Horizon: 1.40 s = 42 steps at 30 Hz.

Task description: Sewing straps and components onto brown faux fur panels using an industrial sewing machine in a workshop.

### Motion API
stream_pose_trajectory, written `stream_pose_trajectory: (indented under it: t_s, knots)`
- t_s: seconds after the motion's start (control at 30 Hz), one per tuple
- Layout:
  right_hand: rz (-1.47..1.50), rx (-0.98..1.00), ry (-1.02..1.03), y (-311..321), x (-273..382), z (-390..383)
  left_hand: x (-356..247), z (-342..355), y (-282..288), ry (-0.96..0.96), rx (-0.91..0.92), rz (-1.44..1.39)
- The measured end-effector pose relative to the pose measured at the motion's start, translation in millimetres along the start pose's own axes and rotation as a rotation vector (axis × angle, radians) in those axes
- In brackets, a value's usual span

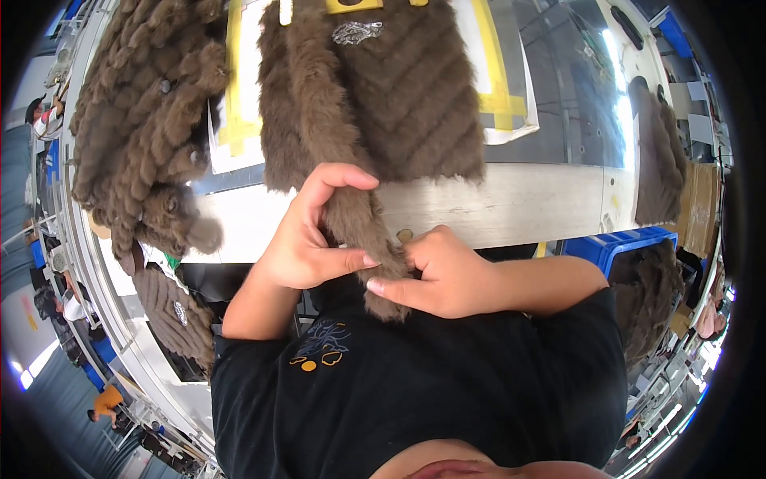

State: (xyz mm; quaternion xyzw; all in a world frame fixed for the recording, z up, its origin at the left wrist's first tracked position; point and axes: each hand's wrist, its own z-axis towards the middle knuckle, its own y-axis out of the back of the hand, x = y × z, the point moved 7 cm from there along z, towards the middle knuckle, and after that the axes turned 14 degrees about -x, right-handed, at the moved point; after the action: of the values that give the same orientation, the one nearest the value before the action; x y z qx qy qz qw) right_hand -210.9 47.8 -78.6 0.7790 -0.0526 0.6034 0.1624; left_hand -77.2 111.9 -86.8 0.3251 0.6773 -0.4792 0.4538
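Head view, as I watch from afar: brown fur strip (335, 132) runs from eleven o'clock down past centre, its near end off the surface (495, 203), where the right hand (447, 275) has its grip pinching it between thumb and fingers. Left hand (299, 243) curves around it just towards ten, thumb on the fur, forefinger arched; other fingers hidden, so I cannot tell whether that grip pinches. Noted: fur panel (423, 104) at twelve, fur heap (152, 112) at ten, blue crate (602, 249) at three.
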Motion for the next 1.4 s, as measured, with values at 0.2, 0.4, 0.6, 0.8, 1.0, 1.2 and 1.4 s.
stream_pose_trajectory:
  t_s: [0.2,0.4,0.6,0.8,1.0,1.2,1.4]
  knots:
    - [-0.121,-0.078,0.063,20.9,6.8,0.9,-53.7,11.1,4.9,-0.029,-0.172,0.724]
    - [-0.611,0.099,0.198,29.8,26.1,6.1,-88.5,42.3,-68.8,-0.609,0.483,1.153]
    - [-0.782,-0.02,0.188,70.1,50.6,2.0,-74.0,68.1,-75.9,-0.408,0.755,1.118]
    - [-0.1,-0.55,0.422,121.7,63.1,-9.3,-91.1,77.5,-50.2,-0.469,0.394,0.748]
    - [-0.006,-0.623,0.674,107.1,71.9,0.0,-81.5,77.9,-41.4,-0.486,0.281,0.637]
    - [-0.061,-0.717,0.739,108.2,81.0,-3.8,-74.3,79.2,-40.2,-0.533,0.205,0.693]
    - [-0.161,-0.747,0.717,129.3,88.8,4.2,-87.4,91.9,-61.1,-0.73,0.431,0.692]
